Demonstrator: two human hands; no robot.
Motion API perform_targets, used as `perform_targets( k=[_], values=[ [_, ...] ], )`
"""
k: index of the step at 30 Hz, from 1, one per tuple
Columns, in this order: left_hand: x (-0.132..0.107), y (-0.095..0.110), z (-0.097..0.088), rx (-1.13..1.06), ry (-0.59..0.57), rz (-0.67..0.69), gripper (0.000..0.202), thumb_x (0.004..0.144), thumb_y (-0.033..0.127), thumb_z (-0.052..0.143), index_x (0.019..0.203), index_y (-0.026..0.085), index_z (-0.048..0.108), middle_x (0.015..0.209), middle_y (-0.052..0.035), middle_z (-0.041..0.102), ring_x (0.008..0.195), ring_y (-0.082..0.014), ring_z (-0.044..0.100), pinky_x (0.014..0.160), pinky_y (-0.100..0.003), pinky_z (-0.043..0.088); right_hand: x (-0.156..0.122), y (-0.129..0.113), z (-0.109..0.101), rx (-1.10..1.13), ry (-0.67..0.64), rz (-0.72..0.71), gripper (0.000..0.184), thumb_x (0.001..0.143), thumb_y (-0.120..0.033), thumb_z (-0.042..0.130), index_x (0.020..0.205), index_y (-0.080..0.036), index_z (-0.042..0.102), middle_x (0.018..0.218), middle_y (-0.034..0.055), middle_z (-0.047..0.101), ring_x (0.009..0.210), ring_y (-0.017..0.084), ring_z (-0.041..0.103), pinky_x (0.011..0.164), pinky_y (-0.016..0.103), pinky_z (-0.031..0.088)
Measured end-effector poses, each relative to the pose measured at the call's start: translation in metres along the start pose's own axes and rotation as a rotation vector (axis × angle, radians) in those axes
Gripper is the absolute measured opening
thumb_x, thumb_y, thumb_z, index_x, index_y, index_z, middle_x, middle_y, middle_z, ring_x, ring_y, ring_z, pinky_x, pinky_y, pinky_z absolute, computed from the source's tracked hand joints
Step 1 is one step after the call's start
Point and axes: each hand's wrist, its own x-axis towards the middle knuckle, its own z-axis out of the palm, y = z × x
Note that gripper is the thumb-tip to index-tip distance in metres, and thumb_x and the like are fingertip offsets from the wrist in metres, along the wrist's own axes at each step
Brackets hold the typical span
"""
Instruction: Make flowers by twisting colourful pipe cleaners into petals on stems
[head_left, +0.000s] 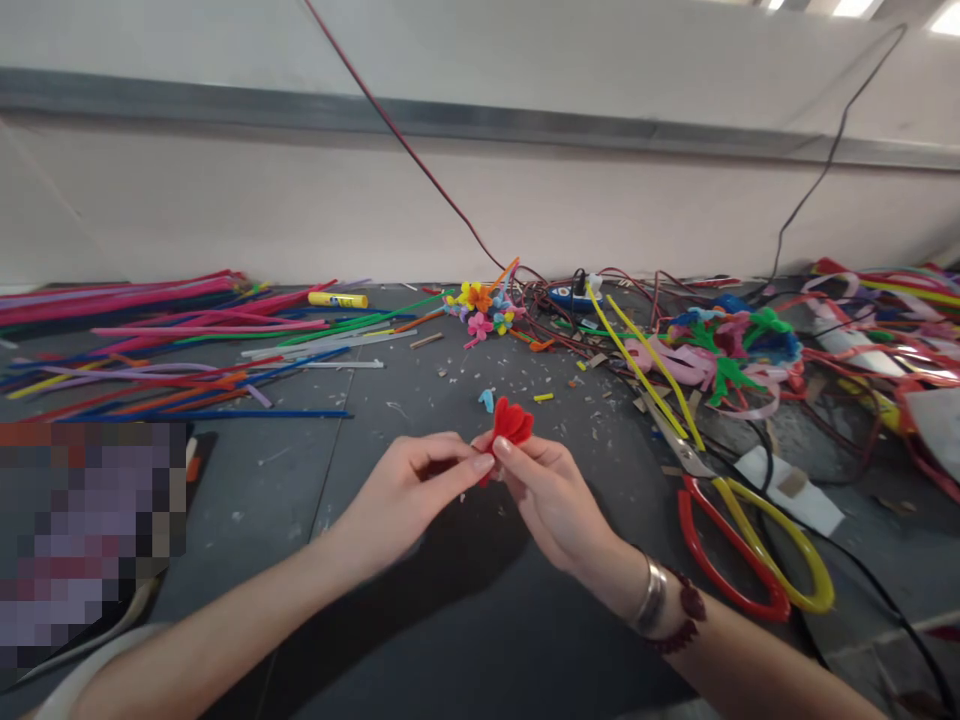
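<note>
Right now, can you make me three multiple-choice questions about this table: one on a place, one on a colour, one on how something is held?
1. Where are the scissors?
A. right of the hands
B. beside the glue stick
C. on the pipe cleaners at the left

2. What colour is the fuzzy piece?
A. blue
B. yellow
C. red

3. How is that piece held?
A. lying on the table
B. pinched between the left hand and right hand
C. hanging from the scissors

1 A: they lie on the table right of the hands.
2 C: it shows red between the fingers.
3 B: fingers of both hands grip it.
</note>
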Motion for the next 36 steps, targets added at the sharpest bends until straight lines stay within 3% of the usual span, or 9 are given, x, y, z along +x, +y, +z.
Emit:
perform_targets(
  k=[4,7,13,16,18,24,30,33,36],
  values=[
    [0.001,-0.001,0.001,-0.663,-0.28,-0.43,0.02,0.076,0.033,0.058,0.069,0.014,0.059,0.054,0.0053,0.032,0.045,-0.0054,0.019,0.04,-0.018,0.015,0.0,-0.007,-0.001,0.096,-0.147,0.078,0.016,0.077,-0.027,0.059,0.068,-0.02,0.069,0.075,-0.0002,0.064,0.068,0.008,0.053,0.072,0.022,0.041],
    [-0.001,-0.001,0.003,-0.723,-0.275,-0.414,0.019,0.073,0.031,0.061,0.067,0.015,0.056,0.052,0.0062,0.03,0.044,-0.0052,0.016,0.04,-0.018,0.014,-0.001,-0.007,-0.002,0.095,-0.2,0.096,0.015,0.076,-0.029,0.06,0.068,-0.021,0.069,0.079,0.0005,0.065,0.072,0.01,0.056,0.074,0.023,0.043],
    [-0.008,0.007,-0.003,0.252,0.116,0.17,0.02,0.076,0.025,0.056,0.058,0.017,0.053,0.06,0.0005,0.047,0.055,-0.0107,0.04,0.049,-0.022,0.029,-0.004,-0.003,-0.003,-0.177,0.011,-0.1,0.005,0.068,-0.023,0.069,0.072,-0.024,0.071,0.08,0.0006,0.068,0.08,0.015,0.059,0.08,0.03,0.044],
    [-0.012,0.002,-0.004,0.686,0.204,0.468,0.017,0.078,0.02,0.051,0.063,0.019,0.059,0.064,-0.0015,0.054,0.059,-0.0129,0.048,0.057,-0.025,0.033,-0.007,-0.001,-0.001,-0.274,0.049,-0.176,0.008,0.067,-0.023,0.069,0.075,-0.025,0.071,0.083,0.0011,0.068,0.083,0.018,0.06,0.081,0.032,0.045],
    [-0.012,-0.002,-0.003,0.812,0.203,0.514,0.018,0.08,0.019,0.05,0.067,0.019,0.062,0.066,-0.0027,0.058,0.063,-0.0142,0.051,0.061,-0.025,0.034,-0.007,0.001,0.001,-0.287,0.069,-0.187,0.006,0.069,-0.025,0.068,0.073,-0.024,0.071,0.082,0.0013,0.068,0.082,0.018,0.06,0.081,0.033,0.045],
    [-0.001,0.01,-0.007,0.422,0.024,0.136,0.02,0.079,0.027,0.054,0.064,0.016,0.062,0.064,-0.0001,0.054,0.057,-0.0108,0.047,0.053,-0.022,0.032,0.0,0.002,-0.002,-0.135,-0.027,-0.074,0.011,0.075,-0.027,0.061,0.078,-0.022,0.071,0.079,0.0013,0.067,0.083,0.015,0.058,0.085,0.031,0.041],
    [0.005,0.011,-0.018,-0.314,-0.45,-0.379,0.025,0.079,0.035,0.053,0.071,0.013,0.06,0.049,0.0054,0.033,0.044,-0.0057,0.021,0.041,-0.02,0.013,0.0,-0.006,-0.003,0.041,-0.242,0.07,0.016,0.078,-0.03,0.058,0.069,-0.023,0.069,0.081,0.0016,0.065,0.076,0.012,0.057,0.07,0.025,0.044],
    [0.003,0.002,-0.013,-0.585,-0.591,-0.472,0.024,0.08,0.036,0.052,0.071,0.014,0.057,0.051,0.0064,0.03,0.042,-0.0047,0.014,0.039,-0.019,0.009,-0.002,-0.008,-0.003,0.113,-0.294,0.127,0.014,0.073,-0.034,0.063,0.068,-0.023,0.07,0.085,0.0009,0.064,0.074,0.011,0.057,0.063,0.022,0.045],
    [0.001,0.003,-0.009,-0.424,-0.501,-0.375,0.025,0.08,0.037,0.051,0.067,0.015,0.054,0.051,0.0063,0.031,0.041,-0.005,0.018,0.038,-0.019,0.014,-0.001,-0.008,-0.005,0.093,-0.249,0.134,0.013,0.072,-0.033,0.064,0.07,-0.022,0.07,0.084,0.0012,0.065,0.072,0.011,0.058,0.061,0.022,0.046]
  ],
)
